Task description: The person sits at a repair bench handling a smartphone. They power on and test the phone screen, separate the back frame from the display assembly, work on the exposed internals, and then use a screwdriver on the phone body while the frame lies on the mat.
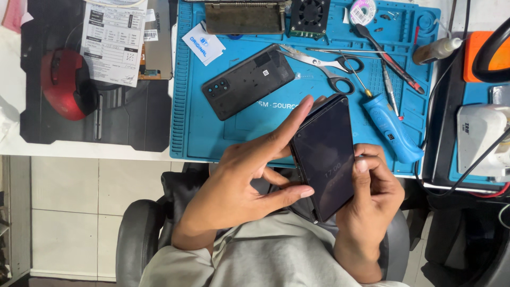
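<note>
Black glass first: a dark smartphone (325,155), screen up w/ faint digits glowing on it, held tilted over the person's lap, just past the near edge of the blue repair mat (196,127). Both hands are clamped on it. Left hand (241,183) pinches the phone's left edge, index finger stretched up along the top corner, thumb pressing near the bottom. Right hand (372,196) cups it from the right side and underneath, thumb lying on the screen's right edge.

On the mat, just beyond the phone, lies a black back cover (247,81) w/ camera cutouts, set diagonally, not touching the phone. Right of it are scissors (324,66), near the phone's top corner, then a blue handheld tool (390,127) angled toward the mat's near-right corner. Tweezers & a thin screwdriver (388,87) sit btwn the scissors and the mat's right edge. Along the far edge: a metal hinged block (244,17), a small black fan (309,15), a solder spool (363,10). A white card (203,43) lies near the mat's far-left part.

Left of the mat, a black mousepad (133,117) carries a red mouse (65,84) and a printed paper sheet (112,40). At the right sits a white device (481,138) w/ cables. Below, the person sits in a dark chair (141,234), grey shirt showing.
</note>
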A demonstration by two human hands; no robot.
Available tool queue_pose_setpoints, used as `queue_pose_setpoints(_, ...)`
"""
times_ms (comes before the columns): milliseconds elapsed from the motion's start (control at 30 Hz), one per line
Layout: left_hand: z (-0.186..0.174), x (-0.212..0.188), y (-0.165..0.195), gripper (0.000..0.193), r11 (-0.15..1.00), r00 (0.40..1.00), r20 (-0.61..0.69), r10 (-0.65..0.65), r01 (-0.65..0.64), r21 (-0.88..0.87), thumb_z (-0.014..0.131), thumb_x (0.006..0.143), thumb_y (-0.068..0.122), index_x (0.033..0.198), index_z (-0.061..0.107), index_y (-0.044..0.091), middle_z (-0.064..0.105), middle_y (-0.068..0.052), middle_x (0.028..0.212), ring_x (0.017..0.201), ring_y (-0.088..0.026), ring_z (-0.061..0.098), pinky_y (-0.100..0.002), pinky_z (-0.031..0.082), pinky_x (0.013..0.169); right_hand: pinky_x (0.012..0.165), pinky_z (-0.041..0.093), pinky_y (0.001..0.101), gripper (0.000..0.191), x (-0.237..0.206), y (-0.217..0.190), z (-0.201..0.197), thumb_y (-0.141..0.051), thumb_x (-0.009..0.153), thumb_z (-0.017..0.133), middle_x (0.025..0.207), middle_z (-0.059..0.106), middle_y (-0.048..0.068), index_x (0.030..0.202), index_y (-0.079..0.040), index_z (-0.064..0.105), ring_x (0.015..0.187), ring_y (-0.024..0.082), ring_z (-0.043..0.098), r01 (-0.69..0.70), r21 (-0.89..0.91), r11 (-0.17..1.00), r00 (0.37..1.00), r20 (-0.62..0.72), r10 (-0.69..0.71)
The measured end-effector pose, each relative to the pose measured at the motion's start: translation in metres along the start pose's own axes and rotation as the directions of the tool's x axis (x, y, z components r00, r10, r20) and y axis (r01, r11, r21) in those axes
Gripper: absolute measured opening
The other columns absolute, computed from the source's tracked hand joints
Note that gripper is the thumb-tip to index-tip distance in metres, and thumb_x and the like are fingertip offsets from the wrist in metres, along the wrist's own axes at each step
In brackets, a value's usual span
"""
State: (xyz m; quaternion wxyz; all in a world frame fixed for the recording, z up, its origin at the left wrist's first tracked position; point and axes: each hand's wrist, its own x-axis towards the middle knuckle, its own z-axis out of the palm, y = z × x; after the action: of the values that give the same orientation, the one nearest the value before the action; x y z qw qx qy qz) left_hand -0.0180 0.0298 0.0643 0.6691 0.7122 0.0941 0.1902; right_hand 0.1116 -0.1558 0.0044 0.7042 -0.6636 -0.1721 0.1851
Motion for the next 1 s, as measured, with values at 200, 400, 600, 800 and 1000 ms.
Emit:
queue_pose_setpoints(200,-0.003,0.003,-0.003,0.096,0.991,0.998,0.03,-0.049,0.052,-0.124,0.085,0.091,0.004,0.166,0.025,0.011,0.042,-0.014,0.171,0.132,-0.024,0.069,-0.033,0.065,0.093,0.095,0.044,0.0224,0.021,-0.005,-0.005,0.011,-0.01,0.114,0.058,0.114,0.061,0.007,0.098,0.004,0.059,0.103,0.01,0.053,0.016,-0.01,1.0,1.0,-0.024,-0.016)
queue_pose_setpoints(400,-0.002,0.005,-0.005,0.098,0.974,1.0,0.013,-0.011,0.013,-0.228,0.081,0.088,-0.003,0.162,0.018,0.011,0.031,-0.015,0.169,0.143,-0.028,0.057,-0.035,0.063,0.094,0.093,0.045,0.0229,0.02,-0.005,-0.005,0.013,-0.009,0.115,0.056,0.113,0.061,0.007,0.099,0.003,0.06,0.096,0.009,0.054,0.004,0.051,0.999,1.0,-0.01,-0.004)
queue_pose_setpoints(600,-0.003,0.004,-0.01,0.1,0.949,0.998,0.061,-0.027,0.045,-0.312,0.08,0.094,-0.007,0.169,0.016,0.011,0.031,-0.017,0.171,0.145,-0.029,0.056,-0.036,0.064,0.099,0.092,0.045,0.0232,0.018,-0.005,-0.001,0.01,-0.007,0.114,0.057,0.114,0.06,0.007,0.098,0.002,0.059,0.101,0.01,0.054,-0.003,0.08,0.997,1.0,-0.012,0.004)
queue_pose_setpoints(800,-0.003,0.003,-0.012,0.098,0.953,0.997,0.073,-0.02,0.041,-0.3,0.08,0.095,-0.007,0.166,0.016,0.01,0.033,-0.016,0.17,0.146,-0.029,0.057,-0.033,0.065,0.095,0.093,0.046,0.0233,0.017,-0.005,-0.002,0.01,-0.007,0.114,0.057,0.119,0.06,0.007,0.099,0.002,0.059,0.101,0.01,0.055,-0.007,0.108,0.994,1.0,-0.011,0.009)
queue_pose_setpoints(1000,-0.008,0.004,-0.017,0.091,0.921,0.991,0.13,-0.012,0.062,-0.385,0.076,0.096,-0.01,0.166,0.021,0.006,0.028,-0.014,0.174,0.148,-0.029,0.054,-0.031,0.069,0.096,0.085,0.049,0.0238,0.023,-0.006,-0.011,0.014,-0.013,0.114,0.052,0.117,0.063,0.008,0.104,0.006,0.061,0.095,0.01,0.059,-0.094,0.164,0.982,0.996,0.006,0.094)
